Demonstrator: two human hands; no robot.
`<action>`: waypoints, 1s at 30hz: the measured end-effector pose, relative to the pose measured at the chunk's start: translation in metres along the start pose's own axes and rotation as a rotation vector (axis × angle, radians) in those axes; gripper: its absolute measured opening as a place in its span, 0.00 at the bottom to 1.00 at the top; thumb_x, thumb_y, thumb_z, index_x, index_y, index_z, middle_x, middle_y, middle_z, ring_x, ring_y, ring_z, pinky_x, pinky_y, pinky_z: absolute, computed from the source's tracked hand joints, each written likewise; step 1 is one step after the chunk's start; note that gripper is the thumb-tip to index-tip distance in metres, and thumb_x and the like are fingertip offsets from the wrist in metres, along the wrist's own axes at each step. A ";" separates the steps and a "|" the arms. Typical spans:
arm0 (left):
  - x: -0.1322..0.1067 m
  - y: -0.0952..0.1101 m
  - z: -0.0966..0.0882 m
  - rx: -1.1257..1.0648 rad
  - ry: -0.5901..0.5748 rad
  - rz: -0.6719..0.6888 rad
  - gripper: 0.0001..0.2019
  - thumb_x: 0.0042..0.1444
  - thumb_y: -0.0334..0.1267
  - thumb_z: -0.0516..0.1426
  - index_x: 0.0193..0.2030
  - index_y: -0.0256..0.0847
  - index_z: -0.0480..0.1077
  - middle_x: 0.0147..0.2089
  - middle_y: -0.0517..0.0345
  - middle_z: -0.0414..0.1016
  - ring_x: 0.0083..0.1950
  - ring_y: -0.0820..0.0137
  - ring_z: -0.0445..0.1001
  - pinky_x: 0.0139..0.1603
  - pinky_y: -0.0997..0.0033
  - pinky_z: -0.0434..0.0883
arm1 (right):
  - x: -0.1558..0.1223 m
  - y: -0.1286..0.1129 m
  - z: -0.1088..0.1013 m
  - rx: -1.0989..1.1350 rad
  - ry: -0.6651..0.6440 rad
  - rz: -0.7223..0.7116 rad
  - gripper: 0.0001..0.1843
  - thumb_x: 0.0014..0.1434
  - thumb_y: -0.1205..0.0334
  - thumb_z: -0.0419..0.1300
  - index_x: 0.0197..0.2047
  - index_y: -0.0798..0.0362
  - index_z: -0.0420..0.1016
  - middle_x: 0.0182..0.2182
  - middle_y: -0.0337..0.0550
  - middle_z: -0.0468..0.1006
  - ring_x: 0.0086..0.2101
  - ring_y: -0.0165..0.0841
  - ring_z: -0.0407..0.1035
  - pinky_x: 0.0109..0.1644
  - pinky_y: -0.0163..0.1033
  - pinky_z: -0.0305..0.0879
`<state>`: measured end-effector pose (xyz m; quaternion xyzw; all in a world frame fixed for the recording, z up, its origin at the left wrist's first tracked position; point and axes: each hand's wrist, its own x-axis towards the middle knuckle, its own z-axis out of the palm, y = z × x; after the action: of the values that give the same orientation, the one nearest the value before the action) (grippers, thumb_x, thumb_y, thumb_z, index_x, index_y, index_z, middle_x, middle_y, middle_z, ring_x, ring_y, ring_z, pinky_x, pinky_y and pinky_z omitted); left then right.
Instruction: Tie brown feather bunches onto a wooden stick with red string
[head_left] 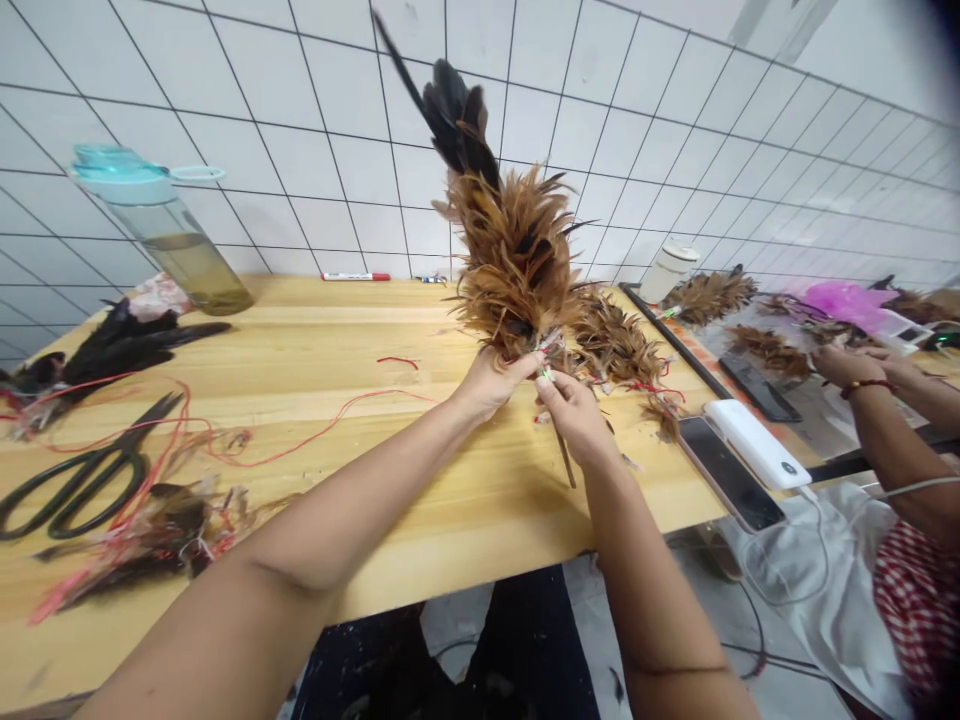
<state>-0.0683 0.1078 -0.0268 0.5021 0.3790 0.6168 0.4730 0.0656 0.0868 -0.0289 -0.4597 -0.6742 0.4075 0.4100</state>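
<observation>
A feather duster (510, 250) of brown feathers with a black tip stands upright over the wooden table (337, 340). My left hand (495, 380) is closed around its base, just under the feathers. My right hand (574, 410) pinches the binding at the base, where red and green thread shows, and a thin stick pokes out below it. A bundle of loose brown feathers (619, 340) lies just right of my hands.
Black scissors (82, 480), red string (300, 440) and dark feathers (127, 345) lie at the left, behind them a water bottle (172, 235). A phone (727, 470) and white power bank (757, 445) rest at the right edge. Another person's hand (847, 365) works at the adjoining table.
</observation>
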 end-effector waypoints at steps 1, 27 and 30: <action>0.001 0.000 -0.002 -0.003 -0.041 -0.001 0.15 0.48 0.42 0.62 0.39 0.33 0.75 0.40 0.50 0.79 0.40 0.67 0.75 0.43 0.70 0.72 | 0.001 -0.001 -0.006 0.140 -0.075 0.051 0.22 0.57 0.43 0.56 0.41 0.54 0.72 0.33 0.44 0.73 0.32 0.32 0.65 0.30 0.36 0.62; 0.004 0.003 -0.002 -0.156 -0.192 -0.095 0.17 0.40 0.45 0.67 0.32 0.35 0.70 0.22 0.67 0.63 0.20 0.82 0.49 0.22 0.76 0.46 | 0.003 -0.014 -0.012 0.460 0.077 0.098 0.21 0.49 0.43 0.63 0.29 0.51 0.61 0.26 0.35 0.62 0.21 0.22 0.50 0.19 0.29 0.48; 0.007 0.003 -0.001 -0.128 -0.146 -0.087 0.19 0.39 0.45 0.67 0.34 0.35 0.71 0.23 0.67 0.65 0.21 0.82 0.52 0.24 0.77 0.50 | 0.006 -0.010 -0.010 0.408 0.085 0.113 0.21 0.50 0.43 0.61 0.29 0.51 0.61 0.24 0.34 0.61 0.20 0.23 0.50 0.19 0.29 0.49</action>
<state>-0.0706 0.1136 -0.0227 0.4975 0.3248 0.5803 0.5570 0.0702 0.0918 -0.0151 -0.4213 -0.5329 0.5380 0.4991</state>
